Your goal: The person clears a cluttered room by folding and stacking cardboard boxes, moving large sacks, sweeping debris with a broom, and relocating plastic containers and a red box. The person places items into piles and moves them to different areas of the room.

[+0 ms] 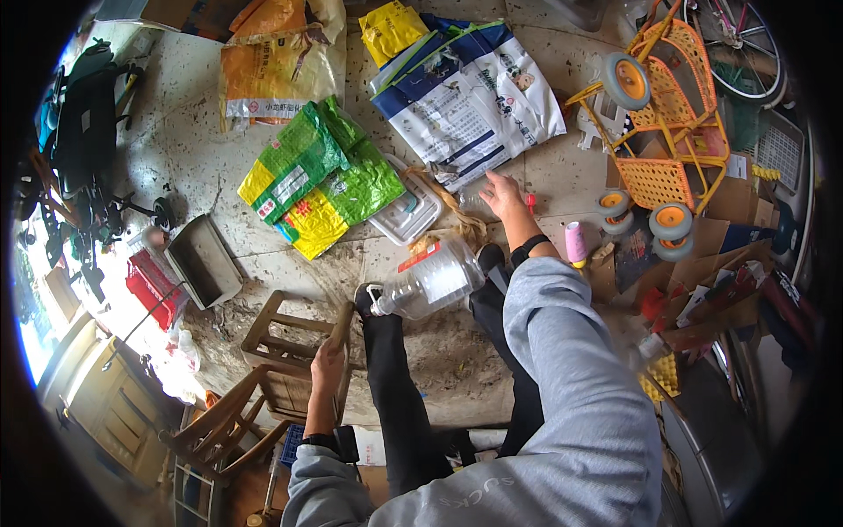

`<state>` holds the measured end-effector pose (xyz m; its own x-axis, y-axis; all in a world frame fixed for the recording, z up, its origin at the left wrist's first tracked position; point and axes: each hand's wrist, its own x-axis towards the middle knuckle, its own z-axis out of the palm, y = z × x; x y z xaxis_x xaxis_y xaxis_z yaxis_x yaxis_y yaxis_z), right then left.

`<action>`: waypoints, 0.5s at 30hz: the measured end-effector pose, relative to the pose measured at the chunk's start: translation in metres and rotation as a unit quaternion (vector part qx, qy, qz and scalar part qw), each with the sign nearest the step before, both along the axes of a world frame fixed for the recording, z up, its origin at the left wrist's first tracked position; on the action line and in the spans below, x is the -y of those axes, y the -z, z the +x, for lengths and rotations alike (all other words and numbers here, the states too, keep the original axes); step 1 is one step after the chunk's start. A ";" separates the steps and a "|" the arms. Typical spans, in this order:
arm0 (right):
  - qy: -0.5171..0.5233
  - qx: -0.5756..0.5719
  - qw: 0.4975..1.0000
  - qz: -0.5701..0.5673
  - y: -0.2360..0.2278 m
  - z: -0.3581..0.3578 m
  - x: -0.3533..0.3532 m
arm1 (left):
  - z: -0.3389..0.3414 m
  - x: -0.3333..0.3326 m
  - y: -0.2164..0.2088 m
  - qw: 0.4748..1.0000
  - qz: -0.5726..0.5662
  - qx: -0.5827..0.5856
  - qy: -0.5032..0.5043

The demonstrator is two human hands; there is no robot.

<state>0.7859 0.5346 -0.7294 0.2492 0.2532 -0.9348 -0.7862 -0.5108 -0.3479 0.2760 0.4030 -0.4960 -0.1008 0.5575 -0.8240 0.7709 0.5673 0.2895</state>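
1. Head view, right hand (505,198): extended ahead over the floor, fingers loosely spread, nothing clearly pinched. Contact with the clear bottle (474,201) below it: cannot tell.
2. Head view, bottle position: what looks like a small bottle lies on the floor beyond the shoes, partly hidden by the right hand. Its red cap (530,201) shows just right of the hand, the clear body to the left. Long axis, as far as visible, roughly left to right, across the line of the forearm.
3. Head view, left hand (327,369): closed round a wooden rail of the chair (341,327), back and to the left, well apart from the bottle. Right hand is plainly the nearer.
4. Head view, jug (435,279): large, clear, on its side between the shoes, closer to the body than the bottle. Neck points left, by the left shoe (363,300); base to the right, slightly farther out.
5. Judgement: the relation that counts is right hand above bottle, cap on its right; the left hand seems to serve as support.
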 end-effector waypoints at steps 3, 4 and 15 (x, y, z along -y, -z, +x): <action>-0.005 0.002 1.000 0.006 0.050 0.004 -0.007 | 0.012 -0.007 0.038 0.999 0.007 0.015 -0.034; 0.013 -0.008 1.000 0.006 0.062 0.005 -0.007 | 0.017 -0.009 0.047 0.998 0.008 0.019 -0.057; 0.214 -0.021 0.966 0.146 0.000 0.009 -0.054 | 0.027 -0.023 0.049 0.997 0.062 0.043 -0.015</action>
